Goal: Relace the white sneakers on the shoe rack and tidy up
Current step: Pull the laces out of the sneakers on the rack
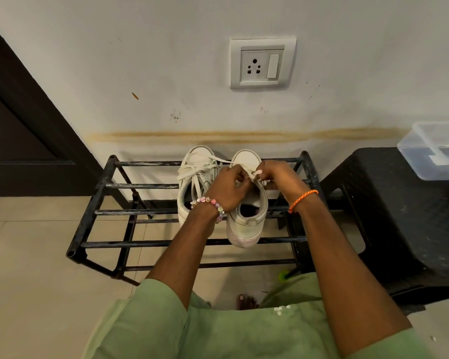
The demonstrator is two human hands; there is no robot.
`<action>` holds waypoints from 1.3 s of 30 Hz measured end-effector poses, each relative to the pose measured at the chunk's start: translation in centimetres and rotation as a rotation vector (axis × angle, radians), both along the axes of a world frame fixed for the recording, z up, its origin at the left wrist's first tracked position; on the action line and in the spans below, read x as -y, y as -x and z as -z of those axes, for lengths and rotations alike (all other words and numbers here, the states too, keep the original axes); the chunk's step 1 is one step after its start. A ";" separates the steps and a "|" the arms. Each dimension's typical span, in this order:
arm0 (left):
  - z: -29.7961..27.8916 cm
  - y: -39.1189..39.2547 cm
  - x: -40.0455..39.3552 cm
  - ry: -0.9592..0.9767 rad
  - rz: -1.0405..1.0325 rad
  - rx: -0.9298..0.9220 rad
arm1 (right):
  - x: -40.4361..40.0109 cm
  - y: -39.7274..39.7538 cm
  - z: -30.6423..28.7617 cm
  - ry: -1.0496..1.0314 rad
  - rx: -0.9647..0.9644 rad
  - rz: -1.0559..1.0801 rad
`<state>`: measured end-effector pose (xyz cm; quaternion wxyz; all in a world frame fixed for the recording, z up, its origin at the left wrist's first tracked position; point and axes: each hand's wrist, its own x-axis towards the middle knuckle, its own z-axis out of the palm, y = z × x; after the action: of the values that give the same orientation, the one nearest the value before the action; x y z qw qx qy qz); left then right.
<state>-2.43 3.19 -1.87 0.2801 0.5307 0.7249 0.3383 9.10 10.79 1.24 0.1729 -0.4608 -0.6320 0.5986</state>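
A: Reading from the left — a dark door (16, 120), then the black shoe rack (130, 213) against the wall, with the two white sneakers side by side on its top bars, toes to the wall and heels toward the person. The left sneaker (192, 177) carries loose lace lying across its tongue.

B: And the hands?

A: Left hand (227, 186), beaded bracelet at the wrist, curls over the right sneaker (246, 218) near its upper eyelets; the fingers appear bent round the lace (245, 165), though the pinch itself is hidden behind the knuckles. Right hand (278, 177), orange thread at the wrist, pinches the same lace just beside the eyelets on the shoe's right flank.

B: Which relation governs the next move?

A: The shoe's long axis runs away from the person, so the eyelet rows lie directly under both hands and the toe lies beyond the fingers. Judged from this, the right hand is nearer the lace end and would feed it — the left would steady it. Further right stand a black stool (399, 216) and a clear plastic box (436, 149).
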 end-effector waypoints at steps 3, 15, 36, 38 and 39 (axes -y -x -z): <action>-0.1 -0.3 0.1 -0.005 -0.061 -0.030 | 0.0 -0.5 -2.5 0.203 -0.430 0.124; -8.8 0.8 -0.3 -0.102 -0.327 0.761 | 0.9 -3.5 -9.8 0.185 -1.015 0.052; -20.8 8.2 -1.5 -0.143 -0.467 0.751 | -1.2 -0.3 -22.5 -0.034 -0.895 0.135; -20.1 7.5 -1.3 -0.146 -0.498 0.718 | -1.1 0.2 -21.7 -0.116 -0.764 0.187; -19.6 7.1 -1.3 -0.150 -0.509 0.679 | -1.0 0.4 -21.0 -0.173 -0.685 0.225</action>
<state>-9.48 4.50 17.68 0.3712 0.2124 0.6726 0.6039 8.73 11.84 22.24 0.4775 -0.2840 -0.5310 0.6398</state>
